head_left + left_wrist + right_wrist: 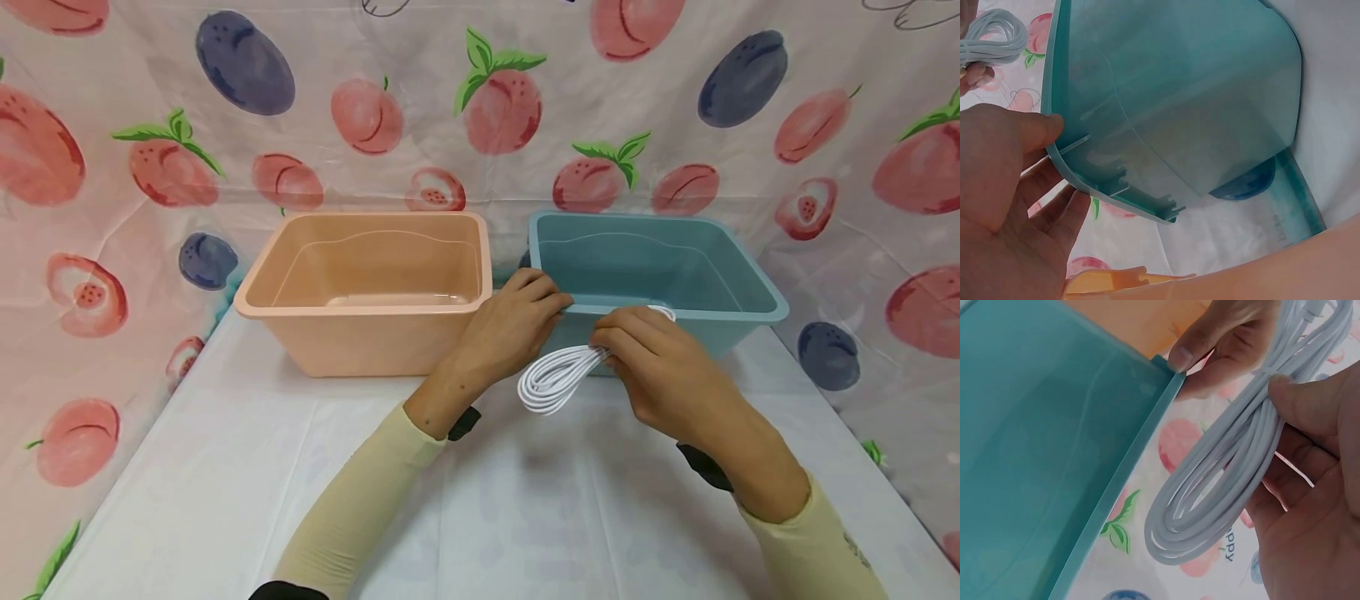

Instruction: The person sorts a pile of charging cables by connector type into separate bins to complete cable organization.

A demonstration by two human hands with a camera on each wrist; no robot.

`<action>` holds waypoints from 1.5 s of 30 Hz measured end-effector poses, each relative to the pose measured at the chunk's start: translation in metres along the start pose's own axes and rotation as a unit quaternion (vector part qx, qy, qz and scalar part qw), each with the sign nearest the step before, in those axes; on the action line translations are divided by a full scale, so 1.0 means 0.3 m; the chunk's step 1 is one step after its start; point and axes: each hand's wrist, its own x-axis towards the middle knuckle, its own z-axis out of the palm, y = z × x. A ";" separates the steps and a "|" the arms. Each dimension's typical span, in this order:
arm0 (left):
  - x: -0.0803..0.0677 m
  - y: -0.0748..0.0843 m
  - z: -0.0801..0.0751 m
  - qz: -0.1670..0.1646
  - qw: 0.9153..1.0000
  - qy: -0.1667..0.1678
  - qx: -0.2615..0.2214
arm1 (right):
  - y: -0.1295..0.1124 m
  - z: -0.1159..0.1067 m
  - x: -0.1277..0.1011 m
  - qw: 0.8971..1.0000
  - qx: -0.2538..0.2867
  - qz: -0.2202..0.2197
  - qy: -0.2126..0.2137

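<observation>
A bundled white cable [558, 379] is pinched between the thumb and fingers of my right hand [667, 367], just in front of the teal bin [750, 318]. In the right wrist view the coiled cable [1216, 487] shows long loops gathered at a tie near the thumb. My left hand [517, 321] grips the near left corner of the teal bin's rim, its thumb and fingers on either side of the edge in the left wrist view. The teal bin [1197, 75] stands upright in the head view.
Left of the teal bin stands an orange bin [367, 342], close beside my left forearm. Both bins rest on a white-covered table [225, 483]. Behind them hangs a fruit-patterned cloth [420, 50], which also runs down both sides.
</observation>
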 end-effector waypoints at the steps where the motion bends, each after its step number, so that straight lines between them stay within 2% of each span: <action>1: 0.000 0.000 0.000 0.000 1.000 -0.001 0.000 | 0.003 -0.001 -0.001 1.000 -0.001 0.002 0.004; 7: -0.001 -0.001 0.000 0.003 1.000 0.005 -0.006 | 0.026 -0.007 -0.006 1.000 0.002 0.001 0.030; 16: 0.000 0.001 -0.004 0.002 1.000 -0.001 -0.011 | 0.073 -0.002 -0.004 0.995 0.012 -0.011 0.097; 29: 0.001 0.001 0.000 -0.006 1.000 0.004 -0.026 | 0.154 0.014 -0.029 0.990 -0.008 0.044 0.132; 38: -0.001 0.003 -0.001 -0.006 1.000 0.004 -0.018 | 0.196 0.020 -0.047 0.988 -0.030 0.087 0.124; 45: 0.001 -0.001 0.002 -0.003 1.000 0.002 -0.021 | 0.222 0.029 -0.051 0.980 -0.039 0.135 0.144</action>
